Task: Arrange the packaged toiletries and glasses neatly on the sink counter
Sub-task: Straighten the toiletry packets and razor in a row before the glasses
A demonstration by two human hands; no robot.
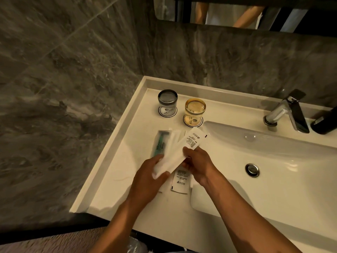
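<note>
Your left hand (147, 177) and right hand (197, 162) fingers both clamped on white sachets (175, 156), blurred, probably several, grey glass (167, 99) and amber glass (195, 107) behind on desk (206, 225)

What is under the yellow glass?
The yellow glass stands upside down on a round paper coaster with a scalloped edge. The glass blurs its printed middle.

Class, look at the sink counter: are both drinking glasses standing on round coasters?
Yes: the grey glass and the amber glass each sit on a round coaster on the counter.
</note>
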